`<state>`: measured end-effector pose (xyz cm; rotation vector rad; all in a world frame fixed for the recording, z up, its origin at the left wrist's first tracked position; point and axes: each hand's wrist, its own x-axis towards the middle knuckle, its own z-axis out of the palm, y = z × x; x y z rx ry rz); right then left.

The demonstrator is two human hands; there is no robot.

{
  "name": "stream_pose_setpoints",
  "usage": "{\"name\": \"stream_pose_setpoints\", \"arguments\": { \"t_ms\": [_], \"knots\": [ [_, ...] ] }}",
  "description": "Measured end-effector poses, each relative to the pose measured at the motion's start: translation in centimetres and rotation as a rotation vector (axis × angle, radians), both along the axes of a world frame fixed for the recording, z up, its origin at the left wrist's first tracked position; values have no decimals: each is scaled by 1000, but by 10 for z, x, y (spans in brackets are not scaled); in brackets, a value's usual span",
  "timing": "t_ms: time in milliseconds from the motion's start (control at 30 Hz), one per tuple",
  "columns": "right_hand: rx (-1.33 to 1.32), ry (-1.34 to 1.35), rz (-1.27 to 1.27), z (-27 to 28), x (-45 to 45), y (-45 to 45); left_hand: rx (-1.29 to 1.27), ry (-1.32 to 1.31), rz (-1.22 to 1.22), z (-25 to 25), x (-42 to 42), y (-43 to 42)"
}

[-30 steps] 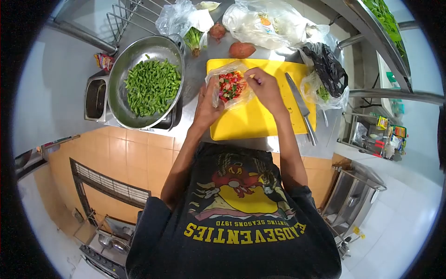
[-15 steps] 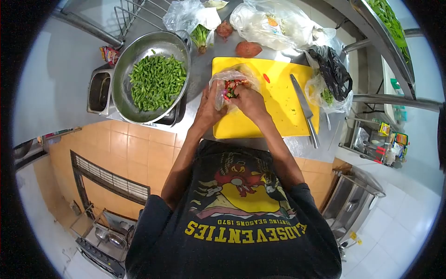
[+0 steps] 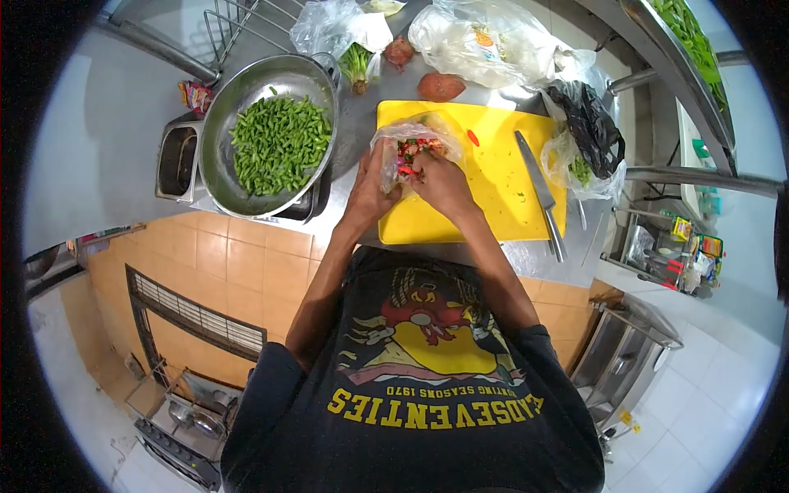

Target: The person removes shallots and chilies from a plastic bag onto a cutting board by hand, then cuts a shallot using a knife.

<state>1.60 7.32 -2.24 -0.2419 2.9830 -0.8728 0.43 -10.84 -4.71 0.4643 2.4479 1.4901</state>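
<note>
A clear plastic bag (image 3: 448, 146) of chopped red, green and pale pieces rests on the left part of the yellow cutting board (image 3: 501, 197). My left hand (image 3: 371, 186) is closed on the bag's left side. My right hand (image 3: 441, 184) is at the bag's opening, its fingers pressed together over the chopped pieces; what they pinch is too small to name. A red slice (image 3: 472, 138) lies on the board right of the bag. Near the board's right edge lies a knife (image 3: 538, 193), handle toward me.
Left of the board stands a large metal pan (image 3: 215, 177) with cut green vegetables, beside a small steel container (image 3: 177, 161). Behind the board are a reddish-brown tuber (image 3: 440, 86), an onion (image 3: 399, 53) and white plastic bags (image 3: 485, 45). A black bag (image 3: 588, 127) lies at the right.
My right hand has moved down and left into the bag's opening. A red slice now shows on the board. The whole view has shifted slightly.
</note>
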Motion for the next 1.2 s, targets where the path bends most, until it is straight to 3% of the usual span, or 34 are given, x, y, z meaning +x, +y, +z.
{"name": "stream_pose_setpoints", "arguments": {
  "t_ms": [33, 167, 200, 300, 400, 567, 733, 800, 833, 933, 1000, 1200],
  "knots": [
    [1, 1, 0, 5, 0, 3, 14, 17, -1, 0, 0, 1],
    [-741, -104, -157, 27, -4, 37, 35, 2, 11, -1, -1, 4],
    [-501, -81, -247, 29, -10, 56, 29, 20, 26, -1, -1, 4],
    [-134, -33, -468, 24, -23, 98, 34, 60, 15, 3, 0, 2],
    [93, 58, -400, -13, -26, 122, 39, 94, -20, 6, -2, 3],
    [79, -84, -436, -22, -24, 123, 21, 15, -17, 7, 1, 0],
    [-25, -96, -477, 31, -18, 88, -76, -42, -10, 8, 6, 5],
    [-397, 3, -266, 40, -15, 66, -71, -65, 0, 10, 8, 8],
    [-433, 75, -107, 34, -15, 55, -63, -83, 6, 10, 8, 9],
    [-326, 8, 32, 19, -6, 26, -68, -61, -19, 10, 7, 11],
    [147, -78, 31, 13, -5, 18, -61, -46, -18, 8, 8, 11],
    [222, -110, -88, 7, 12, 29, -85, 4, 8, 3, 15, 11]
  ]
}}
